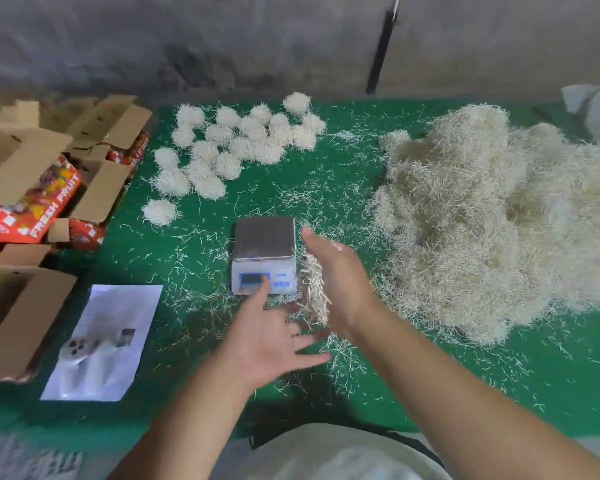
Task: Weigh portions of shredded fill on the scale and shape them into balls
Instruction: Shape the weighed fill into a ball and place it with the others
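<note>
A small digital scale (264,241) with a bare steel pan stands mid-table on the green mat (430,386). My left hand (269,336) is spread open, palm down, just in front of the scale, one fingertip at its display. My right hand (340,282) hovers to the scale's right with straight fingers, and a loose tuft of shredded fill (314,289) lies against its palm between the two hands. A big heap of pale shredded fill (492,220) covers the right side. Several finished fill balls (229,147) sit in a cluster at the back left.
Open cardboard fruit boxes (32,188) are stacked along the left edge. A printed sheet (104,341) lies at the front left. Loose strands are scattered all over the mat. A grey wall runs behind the table, and a white bag (596,109) sits at the far right.
</note>
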{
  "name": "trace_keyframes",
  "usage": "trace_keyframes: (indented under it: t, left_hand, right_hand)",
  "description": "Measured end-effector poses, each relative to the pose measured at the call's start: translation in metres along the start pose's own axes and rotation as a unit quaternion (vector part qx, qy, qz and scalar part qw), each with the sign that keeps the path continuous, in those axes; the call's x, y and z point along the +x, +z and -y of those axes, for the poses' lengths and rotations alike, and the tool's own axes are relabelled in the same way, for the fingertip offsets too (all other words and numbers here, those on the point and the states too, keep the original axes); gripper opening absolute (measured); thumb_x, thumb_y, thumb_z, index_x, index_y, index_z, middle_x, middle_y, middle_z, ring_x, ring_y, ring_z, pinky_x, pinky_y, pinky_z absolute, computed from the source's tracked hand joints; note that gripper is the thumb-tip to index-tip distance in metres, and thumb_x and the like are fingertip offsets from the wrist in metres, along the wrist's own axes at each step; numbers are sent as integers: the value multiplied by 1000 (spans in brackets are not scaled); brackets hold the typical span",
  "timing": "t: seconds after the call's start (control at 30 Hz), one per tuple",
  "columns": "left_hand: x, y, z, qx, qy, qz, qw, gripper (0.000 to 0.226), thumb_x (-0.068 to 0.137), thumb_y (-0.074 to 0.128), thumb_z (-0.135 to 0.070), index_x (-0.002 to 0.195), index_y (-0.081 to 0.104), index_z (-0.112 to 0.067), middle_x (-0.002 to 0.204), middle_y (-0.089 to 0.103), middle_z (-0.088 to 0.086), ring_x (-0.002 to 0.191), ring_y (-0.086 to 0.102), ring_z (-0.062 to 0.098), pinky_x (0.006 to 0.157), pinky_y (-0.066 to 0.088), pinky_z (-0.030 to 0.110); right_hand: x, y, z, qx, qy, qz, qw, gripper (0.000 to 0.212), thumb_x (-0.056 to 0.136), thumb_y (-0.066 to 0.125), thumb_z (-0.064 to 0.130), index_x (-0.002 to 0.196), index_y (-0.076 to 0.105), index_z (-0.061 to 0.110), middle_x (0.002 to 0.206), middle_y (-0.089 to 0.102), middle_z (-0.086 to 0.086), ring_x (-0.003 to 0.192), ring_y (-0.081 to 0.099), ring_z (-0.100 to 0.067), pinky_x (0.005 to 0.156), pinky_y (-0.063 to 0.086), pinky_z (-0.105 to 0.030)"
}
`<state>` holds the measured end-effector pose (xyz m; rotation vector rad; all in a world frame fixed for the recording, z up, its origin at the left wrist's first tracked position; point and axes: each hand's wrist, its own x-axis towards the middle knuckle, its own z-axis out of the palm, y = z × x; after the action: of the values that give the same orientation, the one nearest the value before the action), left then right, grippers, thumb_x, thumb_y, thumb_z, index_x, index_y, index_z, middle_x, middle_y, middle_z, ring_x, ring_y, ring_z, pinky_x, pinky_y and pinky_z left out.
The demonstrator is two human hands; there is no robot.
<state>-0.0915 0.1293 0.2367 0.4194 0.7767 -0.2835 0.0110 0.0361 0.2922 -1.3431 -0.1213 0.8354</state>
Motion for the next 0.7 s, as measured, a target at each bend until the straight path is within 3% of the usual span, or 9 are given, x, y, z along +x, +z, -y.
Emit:
trace_keyframes:
  t: [0.1,0.13,0.2,0.23,0.3,0.4,0.53,0.63,0.7]
  left_hand:
    - [-3,16,11,-102,24,62,993,60,97,56,-68,140,56,-26,152,52,25,125,60,53,103,41,76]
    - [-6,24,7,-93,52,47,993,57,100,52,-65,140,61,-25,148,57,21,125,63,48,101,46,71]
    - [-11,40,-2,-34,122,-41,991,55,104,47,-61,128,74,-20,132,71,13,113,72,33,88,59,51]
    - [-11,47,-3,0,153,-88,984,52,105,49,-57,123,76,-16,123,74,10,107,74,28,81,60,41]
    - [-6,58,-1,66,223,-189,954,38,106,57,-43,120,75,-12,109,78,6,103,74,24,77,56,33]
    - [-3,63,6,128,314,-221,914,20,103,61,-35,98,77,-24,92,79,0,99,75,19,78,55,32]
    - [4,57,6,143,382,-274,871,21,103,57,-41,100,76,-32,103,79,-6,103,73,16,97,56,43]
    - [7,53,-5,133,415,-277,856,19,101,59,-35,94,76,-30,103,78,-2,108,71,26,103,53,51]
    - [5,56,-10,171,430,-246,852,20,95,60,-36,85,77,-37,88,76,-14,93,71,13,90,55,42]
  right_hand:
    - [-4,3,-6,-189,-119,26,975,70,99,41,80,94,73,17,94,78,4,85,71,-18,80,53,-47]
    - [-3,0,-15,-237,-125,35,963,82,101,29,80,93,71,10,92,78,-1,84,72,-25,78,55,-51]
    - [-1,-3,-31,-289,-139,27,947,74,107,22,72,79,64,18,77,71,12,72,64,-12,72,50,-43]
    - [-1,-4,-39,-306,-166,16,937,62,111,26,63,74,61,28,73,64,18,70,58,-3,73,47,-39]
    - [-1,-3,-50,-319,-215,-13,923,43,115,33,42,90,68,39,91,65,21,96,59,0,93,48,-38]
    - [-1,-1,-57,-268,-245,-32,931,33,113,41,38,128,69,27,126,64,11,126,56,-7,110,43,-31]
    - [-8,-6,-54,-160,-172,-57,970,34,101,69,44,133,59,41,126,63,23,119,59,4,95,48,-13]
    - [-15,-19,-49,-22,-101,-100,990,39,93,77,48,128,63,40,119,69,15,108,69,-4,97,58,-34]
    - [-12,-31,-42,79,3,-103,992,48,92,68,63,130,64,34,114,76,8,107,74,-13,100,57,-46]
